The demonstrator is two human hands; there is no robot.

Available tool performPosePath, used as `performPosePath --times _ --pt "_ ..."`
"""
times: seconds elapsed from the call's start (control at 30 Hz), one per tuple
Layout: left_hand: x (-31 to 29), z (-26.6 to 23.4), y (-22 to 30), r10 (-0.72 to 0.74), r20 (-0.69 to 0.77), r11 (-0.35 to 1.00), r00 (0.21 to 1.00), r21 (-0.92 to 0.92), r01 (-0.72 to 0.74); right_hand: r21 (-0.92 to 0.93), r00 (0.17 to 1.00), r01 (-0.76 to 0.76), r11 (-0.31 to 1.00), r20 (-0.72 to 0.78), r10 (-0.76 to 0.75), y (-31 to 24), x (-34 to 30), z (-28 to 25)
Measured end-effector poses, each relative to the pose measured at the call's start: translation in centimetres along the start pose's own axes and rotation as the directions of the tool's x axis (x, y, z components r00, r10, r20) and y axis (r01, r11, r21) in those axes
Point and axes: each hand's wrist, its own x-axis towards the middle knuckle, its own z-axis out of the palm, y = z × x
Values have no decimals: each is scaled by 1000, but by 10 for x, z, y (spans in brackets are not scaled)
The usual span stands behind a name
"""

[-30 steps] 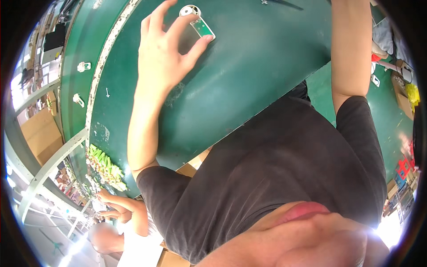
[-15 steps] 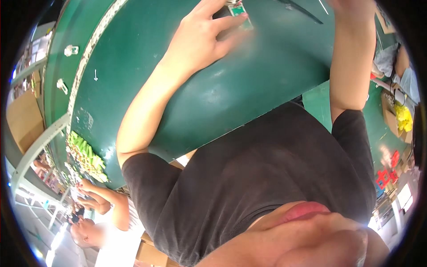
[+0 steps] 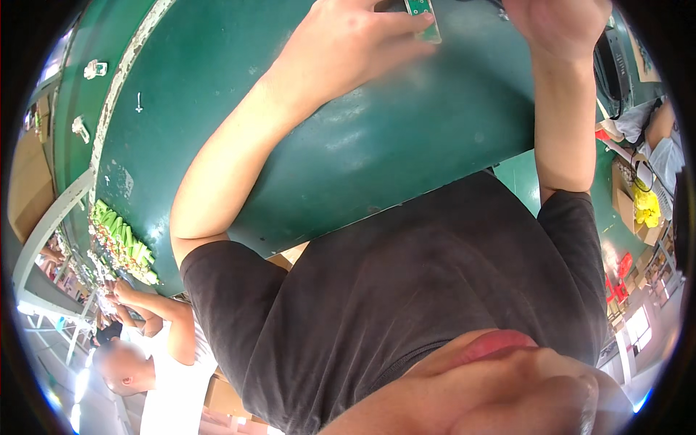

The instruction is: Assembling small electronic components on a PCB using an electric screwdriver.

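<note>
A small green circuit board (image 3: 423,20) in a pale, clear-edged strip lies at the top edge, its far end cut off. My left hand (image 3: 355,43) is closed on it from the left, one fingertip pressed on the board's face; the lower fingers are blurred. Toward the upper right, my right hand (image 3: 562,25) is raised over the green worktop (image 3: 391,138). Its fingers run out of the picture, so what they hold, if anything, is hidden.
Bundled green strips (image 3: 127,243) lie at the worktop's left end, near a co-worker in white (image 3: 174,362). Small white parts (image 3: 95,69) sit beyond the pale rail (image 3: 119,72). A black object (image 3: 612,72) stands right of my right forearm; yellow items (image 3: 645,204) fill a box.
My left hand and the circuit board sit farther right and higher in the picture. My right hand shows more fully. The dark thin tool near the top no longer shows. The whole view has shifted slightly.
</note>
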Motion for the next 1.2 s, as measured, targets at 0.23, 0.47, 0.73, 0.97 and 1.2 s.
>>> performPosePath --times 0.23,0.47,0.73,0.97,1.2 --pt "-3 5 -8 41 -19 999 999 12 -41 -12 1000 17 1000 -16 -17 7 -3 7" --pt "-3 6 -7 -48 -24 995 999 -84 46 -31 999 48 998 -20 -49 11 -2 10" --pt "-2 4 -5 -36 -38 991 999 -130 31 -46 994 104 994 -17 -105 17 1 16" --pt "-5 13 -7 -195 -115 962 974 -218 167 -75 986 166 983 16 -166 27 -2 17" --pt "1 8 -4 -134 -117 981 984 -154 116 -26 972 234 972 -1 -234 42 -8 19"
